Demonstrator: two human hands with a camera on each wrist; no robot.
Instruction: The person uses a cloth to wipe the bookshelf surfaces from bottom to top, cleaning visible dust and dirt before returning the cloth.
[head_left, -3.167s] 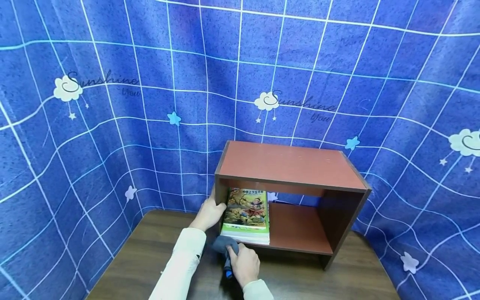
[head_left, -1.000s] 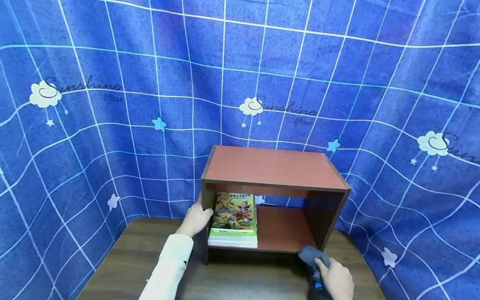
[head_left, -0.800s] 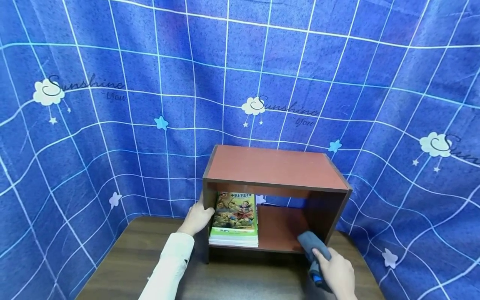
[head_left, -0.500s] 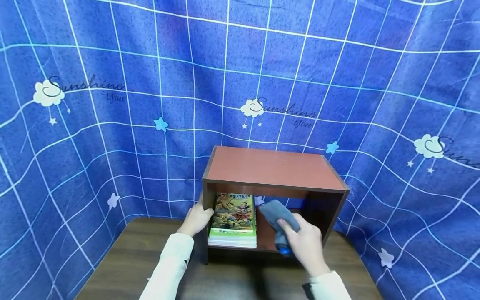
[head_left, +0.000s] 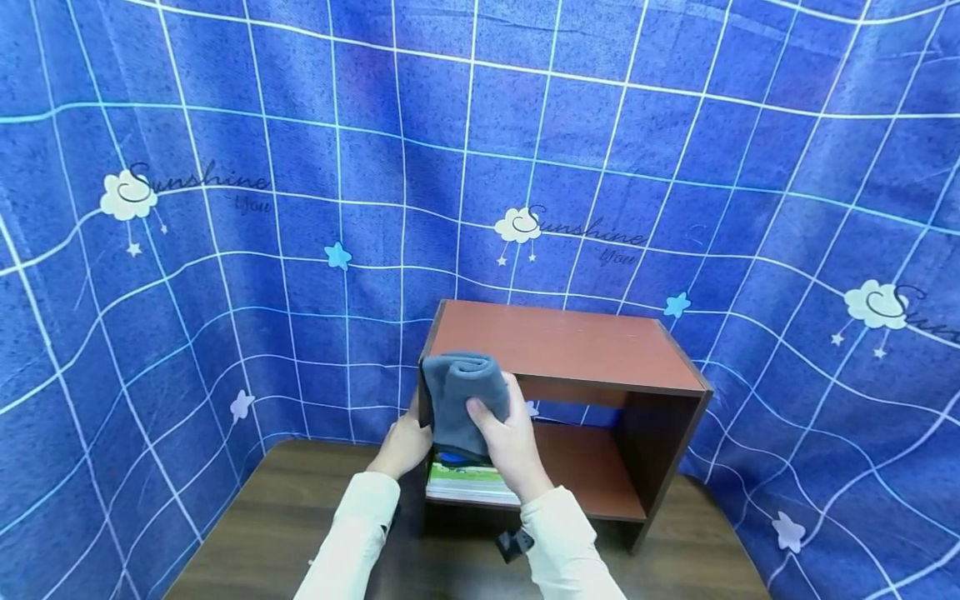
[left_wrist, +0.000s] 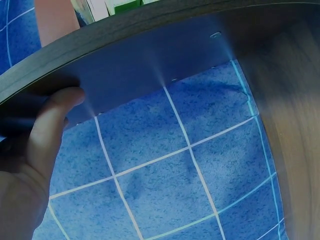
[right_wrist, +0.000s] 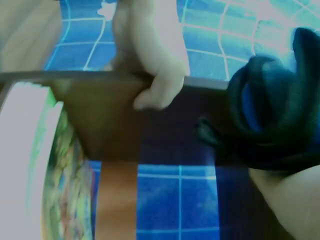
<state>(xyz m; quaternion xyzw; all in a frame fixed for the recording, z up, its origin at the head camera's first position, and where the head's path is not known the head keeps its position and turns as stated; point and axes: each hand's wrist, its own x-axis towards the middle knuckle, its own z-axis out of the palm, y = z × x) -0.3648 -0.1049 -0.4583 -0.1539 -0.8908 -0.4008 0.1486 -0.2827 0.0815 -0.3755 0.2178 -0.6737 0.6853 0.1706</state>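
Note:
A small reddish-brown shelf (head_left: 562, 343) with dark edges stands on the table. My left hand (head_left: 403, 446) grips its left side panel; in the right wrist view the thumb of that hand (right_wrist: 162, 65) hooks over the panel's front edge. A folded grey-blue cloth (head_left: 461, 408) with a bit of bright blue at its lower edge is held by my right hand (head_left: 513, 437), thumb on the near face. It is raised in front of the shelf's upper left corner. Behind it, a stack of books (head_left: 471, 486) lies inside at the left, mostly hidden by the cloth.
Dark wood-grain table (head_left: 292, 500) surrounds the shelf. A blue gridded curtain (head_left: 375, 192) with clouds and stars hangs behind and at both sides, visible through the shelf's open back. The shelf's right side panel (head_left: 660, 454) stands at the right.
My right hand has wiped along the lower board's front edge to the right, then lifted the cloth back leftward and up to the upper left corner. The left hand keeps its grip.

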